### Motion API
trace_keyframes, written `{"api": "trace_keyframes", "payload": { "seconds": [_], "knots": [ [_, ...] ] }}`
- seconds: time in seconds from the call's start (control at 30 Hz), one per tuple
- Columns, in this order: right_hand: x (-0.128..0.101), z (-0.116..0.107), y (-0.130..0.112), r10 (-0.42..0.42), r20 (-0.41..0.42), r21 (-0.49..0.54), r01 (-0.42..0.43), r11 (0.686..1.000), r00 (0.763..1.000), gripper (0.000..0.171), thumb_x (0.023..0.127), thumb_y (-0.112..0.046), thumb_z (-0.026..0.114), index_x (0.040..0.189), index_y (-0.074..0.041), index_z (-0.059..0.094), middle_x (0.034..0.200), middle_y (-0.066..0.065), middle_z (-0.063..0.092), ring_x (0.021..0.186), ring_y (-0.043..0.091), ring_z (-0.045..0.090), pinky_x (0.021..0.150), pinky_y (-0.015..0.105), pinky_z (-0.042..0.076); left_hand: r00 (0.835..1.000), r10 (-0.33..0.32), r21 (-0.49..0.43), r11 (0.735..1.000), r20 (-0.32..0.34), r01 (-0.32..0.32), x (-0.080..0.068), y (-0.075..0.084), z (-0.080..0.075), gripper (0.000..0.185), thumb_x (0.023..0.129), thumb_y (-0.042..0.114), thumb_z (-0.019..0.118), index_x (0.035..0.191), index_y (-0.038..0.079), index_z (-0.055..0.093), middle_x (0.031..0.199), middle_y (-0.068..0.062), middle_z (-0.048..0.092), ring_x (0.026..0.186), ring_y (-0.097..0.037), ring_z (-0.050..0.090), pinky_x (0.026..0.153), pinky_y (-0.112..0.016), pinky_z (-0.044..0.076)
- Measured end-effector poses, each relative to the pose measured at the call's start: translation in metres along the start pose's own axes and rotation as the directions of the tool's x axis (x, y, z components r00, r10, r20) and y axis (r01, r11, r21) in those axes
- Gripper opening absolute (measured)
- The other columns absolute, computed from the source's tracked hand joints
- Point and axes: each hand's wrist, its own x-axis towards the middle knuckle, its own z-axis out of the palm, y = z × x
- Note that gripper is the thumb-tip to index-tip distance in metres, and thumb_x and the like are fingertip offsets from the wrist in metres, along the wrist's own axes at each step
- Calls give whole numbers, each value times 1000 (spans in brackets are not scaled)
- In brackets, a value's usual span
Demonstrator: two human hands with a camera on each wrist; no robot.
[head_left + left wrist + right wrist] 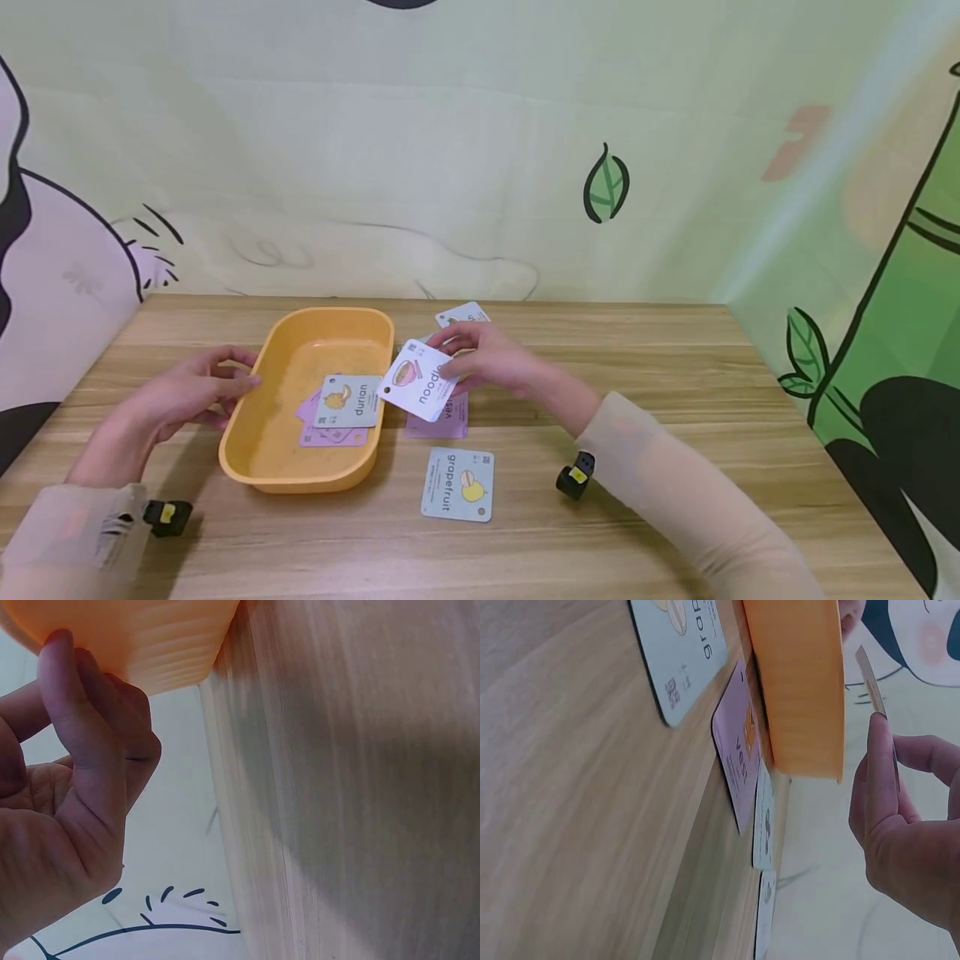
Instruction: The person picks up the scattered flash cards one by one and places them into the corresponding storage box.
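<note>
Right hand (487, 360) pinches noodle card (418, 380) beside tray (288, 462).

The card (420, 380) pinched in the right hand (487, 360) looks like thin, smooth laminated paper with a faint sheen; the tray (247, 433) against the left hand's (180, 400) fingertips is matt orange plastic, finely ridged outside. Below both hands, the table (675, 358) shows smooth, matt wood grain; the sleeves (675, 492) are soft beige cloth.
</note>
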Motion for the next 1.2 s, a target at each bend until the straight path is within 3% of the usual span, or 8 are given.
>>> {"api": "trace_keyframes", "payload": {
  "seconds": [0.3, 0.83, 1.03, 1.2],
  "knots": [
    [11, 23, -8, -7, 12, 54, 6, 999, 1000, 45, 88, 11, 66, 132, 5, 58, 116, 19, 61, 92, 26, 67, 77, 43, 61, 1000, 7, -4, 1000, 0, -7, 0, -1, 0, 57, 106, 21, 60, 146, -7, 30, 108, -13, 56, 80, -21, 57, 66, -35, 57],
    [26, 58, -8, -21, -51, -18, 20, 1000, 998, 37, 87, 12, 72, 123, 7, 66, 100, 12, 62, 81, 20, 64, 72, 37, 61, 1000, 16, -4, 1000, -3, -16, 1, -3, 1, 57, 106, 22, 60, 146, -6, 31, 107, -12, 58, 78, -21, 58, 65, -35, 57],
    [31, 68, -9, -40, -90, -127, 29, 991, 995, 31, 85, 7, 77, 116, 3, 71, 93, 6, 59, 74, 14, 61, 72, 36, 61, 1000, 12, -2, 1000, -6, -12, 0, -3, 1, 56, 106, 21, 60, 146, -6, 31, 108, -13, 58, 79, -22, 59, 66, -35, 57],
    [33, 74, -8, -78, -124, -285, 40, 958, 989, 29, 85, -3, 83, 111, -2, 72, 89, 1, 55, 68, 10, 58, 62, 24, 56, 1000, 14, -6, 1000, -7, -14, 0, -2, 1, 56, 106, 20, 59, 146, -7, 31, 107, -13, 58, 78, -21, 59, 65, -35, 57]
  ]
}}
